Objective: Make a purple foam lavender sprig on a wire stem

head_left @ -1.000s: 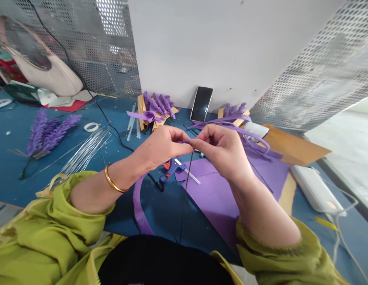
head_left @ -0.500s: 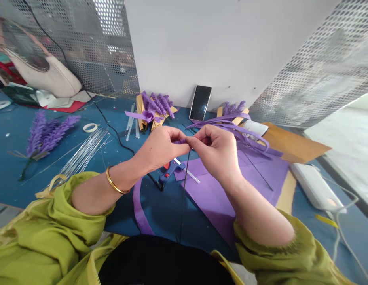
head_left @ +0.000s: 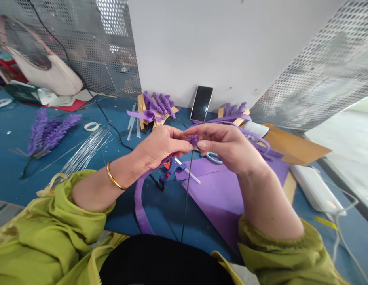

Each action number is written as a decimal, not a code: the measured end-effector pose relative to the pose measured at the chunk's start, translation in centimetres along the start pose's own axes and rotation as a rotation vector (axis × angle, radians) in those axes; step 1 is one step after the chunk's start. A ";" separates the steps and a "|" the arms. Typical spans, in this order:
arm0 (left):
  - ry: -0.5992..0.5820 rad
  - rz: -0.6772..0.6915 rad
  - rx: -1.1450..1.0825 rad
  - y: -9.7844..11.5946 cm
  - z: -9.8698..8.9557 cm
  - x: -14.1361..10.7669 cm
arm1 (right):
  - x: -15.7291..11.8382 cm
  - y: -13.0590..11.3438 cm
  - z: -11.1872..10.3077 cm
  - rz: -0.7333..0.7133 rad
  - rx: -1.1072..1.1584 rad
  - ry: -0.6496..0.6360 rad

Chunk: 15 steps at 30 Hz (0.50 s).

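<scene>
Over the middle of the table, my left hand is closed on a purple flower piece with a fringed look. A purple strip runs from beneath that hand down to the table's front. My right hand pinches the flower piece's right side between thumb and fingers. Below the flower a thin dark wire stem hangs toward my lap; its top is hidden by my fingers. Just under my hands lies a blue glue gun with a clear glue stick. Teal scissor handles show beneath my right hand.
A purple sheet covers the table at right, near a white power bank with a cable. Purple lavender stems and silvery wires lie left. A phone leans on the white panel.
My right hand has shifted slightly right and opened its grip wider, baring the purple flower piece between my hands. The teal scissor handles have come into view.
</scene>
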State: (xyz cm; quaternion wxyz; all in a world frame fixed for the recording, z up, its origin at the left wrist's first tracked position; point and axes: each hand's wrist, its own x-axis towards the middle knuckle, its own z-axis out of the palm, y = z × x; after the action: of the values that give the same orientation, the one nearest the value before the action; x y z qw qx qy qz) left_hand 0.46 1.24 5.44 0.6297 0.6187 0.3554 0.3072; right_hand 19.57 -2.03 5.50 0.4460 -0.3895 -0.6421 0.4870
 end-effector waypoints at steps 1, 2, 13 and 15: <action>-0.023 -0.013 -0.022 -0.1 0.0 0.0 | 0.1 0.2 -0.3 0.011 0.035 -0.039; -0.045 -0.021 -0.046 -0.2 -0.1 0.1 | 0.2 0.5 -0.6 0.023 0.063 -0.066; -0.112 -0.059 -0.123 -0.2 0.0 0.1 | 0.9 1.9 -0.3 -0.047 0.158 -0.033; -0.115 -0.067 -0.135 -0.1 -0.2 0.1 | 0.8 1.6 -0.4 -0.047 0.137 -0.003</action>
State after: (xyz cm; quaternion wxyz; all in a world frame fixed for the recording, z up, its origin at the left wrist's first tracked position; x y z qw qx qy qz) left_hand 0.38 1.44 5.39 0.6991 0.5792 0.3178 0.2733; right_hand 19.78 -0.84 4.11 0.4821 -0.3422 -0.6169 0.5196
